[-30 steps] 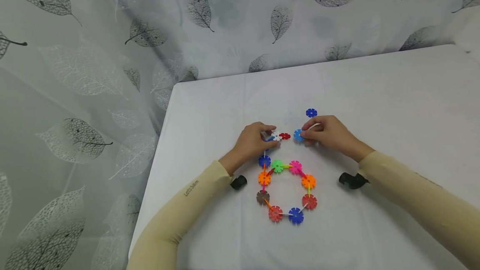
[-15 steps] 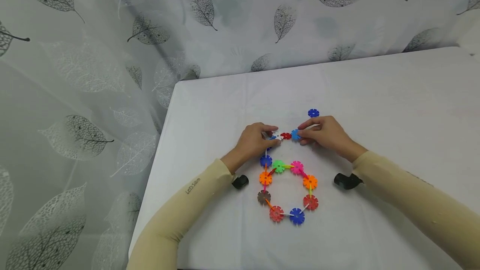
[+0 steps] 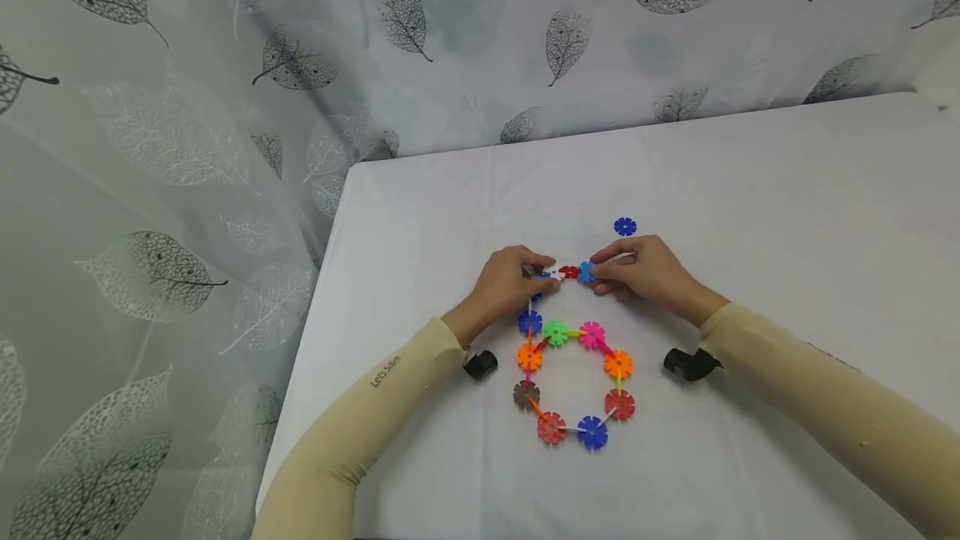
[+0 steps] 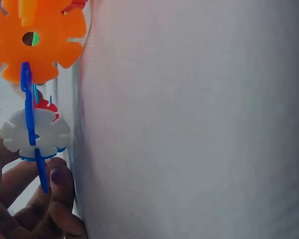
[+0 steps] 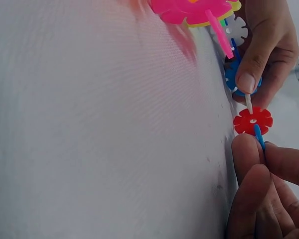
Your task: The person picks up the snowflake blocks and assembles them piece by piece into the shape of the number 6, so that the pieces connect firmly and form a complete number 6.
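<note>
My left hand (image 3: pixel 504 283) pinches a white notched plastic disc (image 3: pixel 555 273) at the upper end of a linked chain. In the right wrist view that white disc (image 5: pixel 248 103) is edge-on under the thumb, beside a red disc (image 5: pixel 252 121). My right hand (image 3: pixel 647 270) pinches a light blue disc (image 3: pixel 586 272) between thumb and fingers. The light blue disc (image 5: pixel 259 135) stands crosswise at the red disc's edge, touching it; how deep the slots engage cannot be told. Another white disc (image 4: pixel 40 132) and an orange disc (image 4: pixel 45 30) of the chain appear in the left wrist view.
Below the hands lies a ring of linked discs, including a pink disc (image 3: pixel 592 334), a brown disc (image 3: pixel 527 394) and a blue disc (image 3: pixel 592 432). A loose dark blue disc (image 3: pixel 625 227) lies behind my right hand on the white-covered table (image 3: pixel 787 215). A leaf-patterned curtain (image 3: pixel 465 48) hangs behind.
My right hand has moved left with the light blue disc, closing the gap to the red disc. The left hand keeps its pinch on the white disc with little movement.
</note>
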Motion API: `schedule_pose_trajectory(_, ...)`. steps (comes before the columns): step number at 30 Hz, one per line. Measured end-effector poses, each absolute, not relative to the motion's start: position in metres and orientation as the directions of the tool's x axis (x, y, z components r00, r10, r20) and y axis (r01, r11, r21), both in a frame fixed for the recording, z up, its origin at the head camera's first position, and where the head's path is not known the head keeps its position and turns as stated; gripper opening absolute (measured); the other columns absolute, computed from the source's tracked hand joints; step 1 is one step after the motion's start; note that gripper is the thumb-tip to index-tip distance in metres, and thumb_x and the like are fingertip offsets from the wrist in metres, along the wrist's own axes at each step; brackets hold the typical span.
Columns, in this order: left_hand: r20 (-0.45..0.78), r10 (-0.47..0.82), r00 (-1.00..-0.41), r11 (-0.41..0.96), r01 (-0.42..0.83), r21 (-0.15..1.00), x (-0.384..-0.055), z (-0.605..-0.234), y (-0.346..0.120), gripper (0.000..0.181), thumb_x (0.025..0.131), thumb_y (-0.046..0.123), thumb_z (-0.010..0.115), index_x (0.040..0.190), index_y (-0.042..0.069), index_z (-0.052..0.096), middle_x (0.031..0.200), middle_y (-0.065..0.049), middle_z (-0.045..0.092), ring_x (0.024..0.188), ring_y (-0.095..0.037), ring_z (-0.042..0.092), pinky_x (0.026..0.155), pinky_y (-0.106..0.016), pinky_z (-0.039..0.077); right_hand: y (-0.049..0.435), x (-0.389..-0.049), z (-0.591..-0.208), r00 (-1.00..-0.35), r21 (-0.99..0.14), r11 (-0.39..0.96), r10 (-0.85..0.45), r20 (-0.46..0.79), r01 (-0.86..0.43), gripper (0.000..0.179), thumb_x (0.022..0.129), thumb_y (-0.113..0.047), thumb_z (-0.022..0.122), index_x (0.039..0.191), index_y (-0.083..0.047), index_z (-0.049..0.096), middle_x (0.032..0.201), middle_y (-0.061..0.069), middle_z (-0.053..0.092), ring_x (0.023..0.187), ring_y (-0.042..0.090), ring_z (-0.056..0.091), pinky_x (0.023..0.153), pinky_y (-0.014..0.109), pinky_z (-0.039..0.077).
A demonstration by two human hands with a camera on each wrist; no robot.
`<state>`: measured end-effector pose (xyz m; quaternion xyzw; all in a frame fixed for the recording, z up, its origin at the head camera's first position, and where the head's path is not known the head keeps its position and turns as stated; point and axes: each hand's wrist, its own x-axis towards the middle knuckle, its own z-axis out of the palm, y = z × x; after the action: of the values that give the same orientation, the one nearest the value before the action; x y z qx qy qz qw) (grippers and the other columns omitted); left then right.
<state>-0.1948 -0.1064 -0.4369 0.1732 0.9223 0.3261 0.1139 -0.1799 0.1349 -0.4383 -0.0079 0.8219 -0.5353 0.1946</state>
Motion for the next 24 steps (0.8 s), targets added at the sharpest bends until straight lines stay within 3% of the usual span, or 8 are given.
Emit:
schedule_pose_trajectory(12,-0.112,0.379,-0.918,0.721,0.218,0.658,-0.1941,-0.4369,-0.1065,0.036,0.089,0.030,0.080,0.123,0.017,0.076,0.104,0.003,0.068,0.086,-0.012,0.059,0.073,-0.022,0.048,0.1302,-0.1793,-0.4361,-0.913,-0.886,0.401,-0.222,-0.342,0.234,0.038,0.097,-0.020,0.071,0.123,0.007,0.064,0.093,0.012,0.077,0.082,0.018,0.075,0.064,0.025,0.056)
schedule_pose_trajectory(24,-0.088,0.387,-0.918,0.698,0.228,0.679,-0.1925,-0.4372,-0.1086,0.036,0.090,0.028,0.080,0.123,0.014,0.075,0.107,0.002,0.070,0.086,-0.012,0.058,0.075,-0.022,0.047,0.1269,-0.1805,-0.4381,-0.906,-0.889,0.364,-0.209,-0.369,0.278,0.040,0.096,-0.019,0.072,0.123,0.009,0.063,0.096,0.013,0.076,0.080,0.017,0.075,0.071,0.023,0.057)
